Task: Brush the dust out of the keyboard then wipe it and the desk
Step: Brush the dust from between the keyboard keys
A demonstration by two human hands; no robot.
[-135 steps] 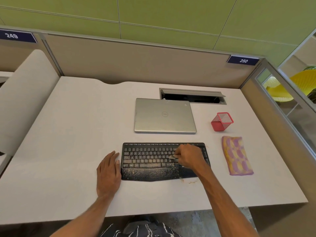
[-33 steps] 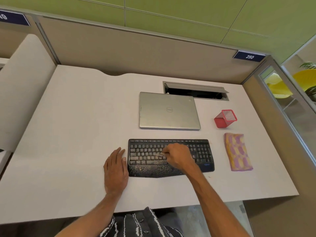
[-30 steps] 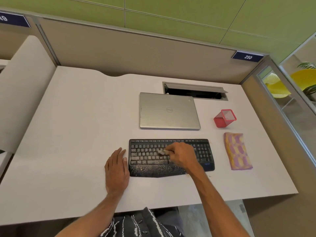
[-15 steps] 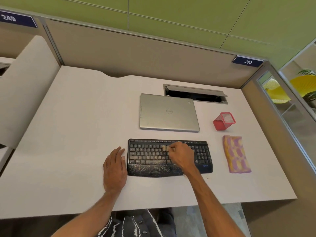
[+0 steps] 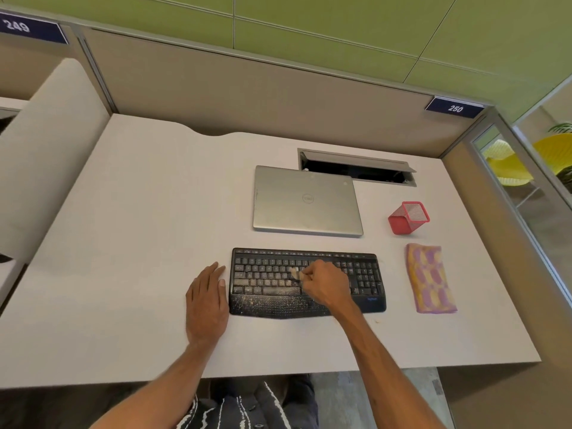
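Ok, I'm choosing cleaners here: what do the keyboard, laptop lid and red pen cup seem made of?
Keyboard: black matte plastic by its look, dust speckling the textured palm rest. Laptop lid: silver with a soft sheen, metal or painted plastic, can't tell. Red pen cup: see-through grid, probably coated wire mesh.

Office, open-plan cubicle row. White counter (image 5: pixel 139 243) fenced by beige partition panels (image 5: pixel 263 97) beyond both hands. Numbered plates on top rail: "250" plate (image 5: pixel 454 108) far beyond right hand (image 5: pixel 325 283), "249" plate (image 5: pixel 28 27) far left of left hand (image 5: pixel 205 297), over neighbouring bay. Cable hatch (image 5: pixel 356 168) sunk in counter beyond right hand; closed silver laptop (image 5: pixel 306 201) nearer; keyboard (image 5: pixel 266 274) under right hand. Red mesh pen cup (image 5: pixel 407 218) right of it. Glass side screen (image 5: pixel 526 193) further right, yellow chairs (image 5: pixel 507 168) behind.
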